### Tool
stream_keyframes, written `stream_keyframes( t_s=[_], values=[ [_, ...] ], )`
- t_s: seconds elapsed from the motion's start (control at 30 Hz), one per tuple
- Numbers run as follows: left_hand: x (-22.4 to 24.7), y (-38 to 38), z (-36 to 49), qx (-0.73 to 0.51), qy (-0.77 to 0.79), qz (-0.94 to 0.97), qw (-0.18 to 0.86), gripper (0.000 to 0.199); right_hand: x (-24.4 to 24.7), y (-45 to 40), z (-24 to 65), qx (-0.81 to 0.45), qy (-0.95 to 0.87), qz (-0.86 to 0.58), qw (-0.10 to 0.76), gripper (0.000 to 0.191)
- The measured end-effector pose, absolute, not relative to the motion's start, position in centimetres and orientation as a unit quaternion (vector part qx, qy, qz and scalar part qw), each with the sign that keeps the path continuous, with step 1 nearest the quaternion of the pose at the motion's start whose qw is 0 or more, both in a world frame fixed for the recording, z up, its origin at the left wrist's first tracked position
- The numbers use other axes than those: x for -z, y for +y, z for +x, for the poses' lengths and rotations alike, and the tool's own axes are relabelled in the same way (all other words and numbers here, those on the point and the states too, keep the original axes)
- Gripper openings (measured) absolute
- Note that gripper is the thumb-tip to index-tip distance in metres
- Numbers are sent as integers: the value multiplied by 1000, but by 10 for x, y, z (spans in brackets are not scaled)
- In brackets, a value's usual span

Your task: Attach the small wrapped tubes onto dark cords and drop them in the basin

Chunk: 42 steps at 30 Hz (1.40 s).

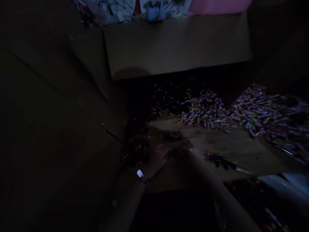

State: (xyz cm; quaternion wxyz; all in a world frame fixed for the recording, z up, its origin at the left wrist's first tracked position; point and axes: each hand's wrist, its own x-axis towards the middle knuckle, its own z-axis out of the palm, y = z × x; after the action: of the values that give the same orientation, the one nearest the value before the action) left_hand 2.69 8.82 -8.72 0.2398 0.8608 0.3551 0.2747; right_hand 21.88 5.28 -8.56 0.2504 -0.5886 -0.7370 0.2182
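In the dim light my left hand [162,152] and my right hand [188,147] come together over the wooden table. Their fingers look bent inward and closed, but darkness hides what is between them. Just beyond the fingertips lies a small dark bundle [172,136], too dim to name. To the right of my right hand rests a row of slim dark pieces [220,159] with an orange end and a bright, colourful tip. A watch with a lit face [140,173] is on my left wrist.
Heaps of small, colourful stick-like pieces [207,111] spread across the right side of the wooden table [231,141]. Dark pieces with orange and yellow bits [137,148] lie at left and back. A cardboard box flap [181,45] stands behind; a pale plastic bag [277,183] is at lower right.
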Motion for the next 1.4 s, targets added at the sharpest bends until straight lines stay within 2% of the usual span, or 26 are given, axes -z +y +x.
stream_keyframes(
  t_s=[0.13,0.23,0.33,0.4,0.5,0.63,0.7,0.93,1.07,1.17,1.4],
  values=[
    [86,85,27,-267,371,858,235,24,91,47,211,-189,-728,-605,261,21],
    [77,84,26,-266,379,859,218,20,97,42,203,-151,-714,-615,300,18],
    [63,94,25,-266,400,850,216,17,106,40,201,-118,-697,-616,349,25],
    [55,108,26,-260,432,832,231,24,111,40,206,-139,-665,-607,412,29],
    [51,135,33,-247,463,820,229,32,115,37,220,-194,-568,-620,505,21],
    [63,161,52,-214,442,846,208,45,107,31,238,-257,-439,-654,560,33],
    [70,165,60,-195,422,860,209,42,100,29,244,-304,-398,-646,576,37],
    [70,139,54,-213,367,883,200,46,79,28,256,-396,-412,-635,519,30],
    [72,121,49,-191,340,887,248,37,76,40,252,-389,-492,-611,483,30],
    [77,115,49,-158,362,884,252,28,80,52,245,-408,-515,-590,469,30],
    [80,114,49,-139,366,882,262,20,85,62,246,-423,-540,-577,444,33]
  ],
)
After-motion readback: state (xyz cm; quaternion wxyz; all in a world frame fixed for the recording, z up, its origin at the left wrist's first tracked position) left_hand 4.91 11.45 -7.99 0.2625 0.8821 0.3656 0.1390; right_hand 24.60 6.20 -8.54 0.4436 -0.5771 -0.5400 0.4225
